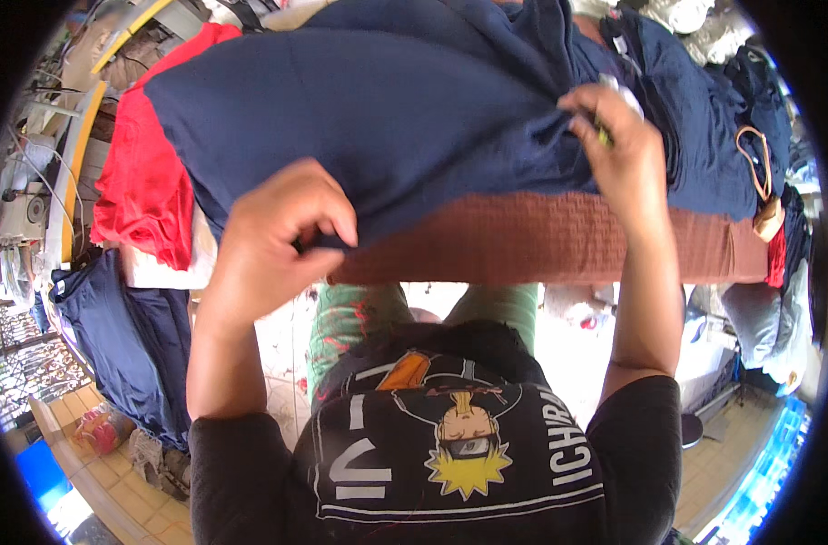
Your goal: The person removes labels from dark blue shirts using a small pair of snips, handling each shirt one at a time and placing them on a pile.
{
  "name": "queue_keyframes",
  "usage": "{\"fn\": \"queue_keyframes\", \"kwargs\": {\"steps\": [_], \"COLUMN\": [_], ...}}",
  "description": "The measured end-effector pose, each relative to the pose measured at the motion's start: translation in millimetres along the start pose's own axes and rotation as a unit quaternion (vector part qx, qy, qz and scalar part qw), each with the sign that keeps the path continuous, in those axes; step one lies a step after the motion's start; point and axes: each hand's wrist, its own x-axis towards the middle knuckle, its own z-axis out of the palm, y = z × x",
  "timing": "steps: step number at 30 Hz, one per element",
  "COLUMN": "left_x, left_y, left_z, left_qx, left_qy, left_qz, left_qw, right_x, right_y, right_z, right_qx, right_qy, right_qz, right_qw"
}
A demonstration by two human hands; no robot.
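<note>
A large navy blue garment (369,100) is spread over a table covered with brown cloth (487,238). My left hand (282,236) is at its near edge, thumb and curled fingers closed on a bit of the fabric. Farther right, my right hand (618,136) pinches the same garment, drawing folds into it. A small yellow-green thing (604,136) shows between that hand's fingers, too little of it visible to name. The near edge of the garment runs between both hands, slightly lifted and slack.
Red cloth (146,195) lies at the left end of the table, and more navy garments (704,136) are piled at the right. Another navy garment (128,336) hangs low at the left. A tan loop (754,163) lies near the right end. A sewing machine (33,211) stands far left.
</note>
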Motion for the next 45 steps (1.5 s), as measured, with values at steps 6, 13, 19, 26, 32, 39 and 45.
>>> {"fn": "queue_keyframes", "kwargs": {"steps": [6,13,19,26,32,39,45], "left_x": [-21,-4,-9,-2,5,16,24], "left_y": [-29,-32,-38,-45,-41,-39,-41], "left_z": [48,115,159,158,161,173,176], "left_qx": [0.024,-0.046,0.082,-0.075,-0.265,-0.05,-0.039], "left_qy": [-0.108,0.019,0.046,0.048,0.096,0.162,0.157], "left_qz": [-0.062,-0.004,0.049,-0.056,-0.114,0.027,0.043], "left_qw": [0.992,0.999,0.994,0.995,0.953,0.985,0.986], "right_x": [-83,-95,-117,-118,-116,-116,-117], "right_y": [-9,-31,-41,-38,-31,-32,-34], "right_z": [32,37,40,58,69,69,70], "right_qx": [0.076,0.149,0.128,0.178,0.284,0.355,0.329], "right_qy": [-0.059,-0.085,-0.159,-0.12,-0.1,-0.098,-0.078], "right_qz": [0.143,0.14,0.182,0.153,0.223,0.313,0.284], "right_qw": [0.985,0.975,0.962,0.965,0.927,0.876,0.897]}}
